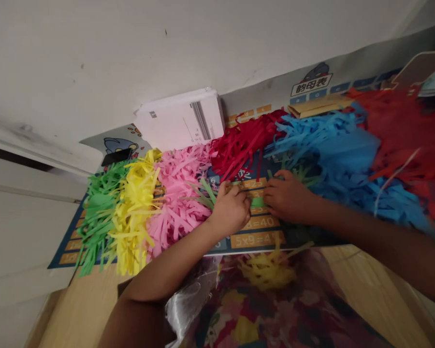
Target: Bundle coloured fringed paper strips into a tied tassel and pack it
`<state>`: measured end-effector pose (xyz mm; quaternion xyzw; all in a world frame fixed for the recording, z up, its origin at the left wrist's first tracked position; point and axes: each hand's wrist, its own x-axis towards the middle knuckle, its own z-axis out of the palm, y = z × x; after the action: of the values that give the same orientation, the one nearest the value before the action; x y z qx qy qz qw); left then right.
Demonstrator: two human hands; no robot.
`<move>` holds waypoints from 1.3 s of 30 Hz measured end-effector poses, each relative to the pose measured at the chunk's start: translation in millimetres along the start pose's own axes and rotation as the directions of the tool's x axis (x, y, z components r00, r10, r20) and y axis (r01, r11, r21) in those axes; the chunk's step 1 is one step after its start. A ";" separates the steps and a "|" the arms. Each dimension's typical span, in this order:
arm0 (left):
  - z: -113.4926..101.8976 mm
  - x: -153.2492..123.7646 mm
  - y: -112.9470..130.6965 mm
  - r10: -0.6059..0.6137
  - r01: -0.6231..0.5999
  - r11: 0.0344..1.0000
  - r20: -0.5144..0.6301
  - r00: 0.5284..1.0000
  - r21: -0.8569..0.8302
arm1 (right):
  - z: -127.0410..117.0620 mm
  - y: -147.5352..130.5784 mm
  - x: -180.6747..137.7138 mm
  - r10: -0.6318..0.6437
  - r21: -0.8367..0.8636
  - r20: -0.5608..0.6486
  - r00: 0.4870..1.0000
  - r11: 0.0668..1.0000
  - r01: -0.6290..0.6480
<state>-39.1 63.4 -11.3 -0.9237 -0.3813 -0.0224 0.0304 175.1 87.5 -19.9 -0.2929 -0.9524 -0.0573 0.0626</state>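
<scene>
In the middle of the mat, my left hand (232, 208) has its fingers closed on green fringed paper (257, 201). My right hand (286, 195) grips the same paper a short way to the right, fingers curled. A band of the paper shows between the two hands; cut green strips stick out beyond each of them. Most of its middle is hidden under my fingers. Close on the left lies pink fringed paper (181, 183), and behind the hands is dark red fringed paper (248, 140). Blue fringed paper (344, 145) sits beside my right hand.
Yellow (134, 208) and green fringed paper (100, 212) cover the mat's left side; bright red fringed paper (406, 135) is at the right. A white box (181, 118) stands against the wall. Yellow strips (270, 270) rest on my lap, near clear plastic (192, 299).
</scene>
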 end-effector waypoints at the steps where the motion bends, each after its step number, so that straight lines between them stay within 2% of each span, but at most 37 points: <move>1: 0.5 0.4 -0.1 0.005 -0.005 1.000 0.006 1.000 0.012 | -1.4 -3.2 0.6 -0.025 -0.032 0.008 1.000 0.999 0.025; 5: 1.3 2.1 1.0 0.021 -0.022 0.997 0.016 1.000 0.078 | -1.1 -9.3 7.4 -0.067 -0.097 0.065 0.996 0.993 0.073; 10: 3.3 2.4 0.4 -0.026 0.027 0.998 -0.008 1.000 0.059 | 2.9 0.5 12.1 0.040 -0.016 0.071 0.997 0.999 -0.039; 15: 9.6 -3.8 -3.7 -0.086 0.086 0.996 -0.114 0.990 -0.004 | 5.7 -11.3 10.3 0.057 0.009 -0.069 0.996 0.998 -0.056; 18: 11.6 -11.1 -3.4 -0.061 0.066 0.997 -0.171 0.983 0.026 | 14.0 -15.0 1.1 0.029 -0.019 -0.139 0.990 0.999 -0.032; 22: 13.4 -20.7 -4.3 -0.051 0.056 0.998 -0.226 0.973 0.017 | 25.9 -1.8 -23.8 0.058 0.015 -0.225 0.973 0.998 -0.056; 25: 16.3 -24.7 -9.0 -0.079 0.062 0.995 -0.250 0.965 -0.076 | 31.4 9.3 -38.5 0.121 0.108 -0.279 0.953 0.990 -0.094; 30: 21.2 -25.2 -17.2 -0.094 0.048 0.976 -0.212 0.973 -0.213 | 33.2 11.0 -44.7 0.219 0.234 -0.349 0.911 0.962 -0.141; 35: 21.3 -23.9 -20.7 -0.126 0.076 0.951 -0.148 0.981 -0.301 | 30.0 6.4 -45.5 0.279 0.346 -0.257 0.925 0.920 -0.181; 39: 18.3 -23.4 -24.7 -0.145 0.090 0.904 -0.100 0.984 -0.418 | 30.2 8.9 -46.5 0.312 0.362 -0.232 0.921 0.907 -0.216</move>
<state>-72.8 65.8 -30.1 -0.8812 -0.4202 -0.1638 -0.1419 215.7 73.6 -56.1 -0.3945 -0.8803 0.0701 0.2538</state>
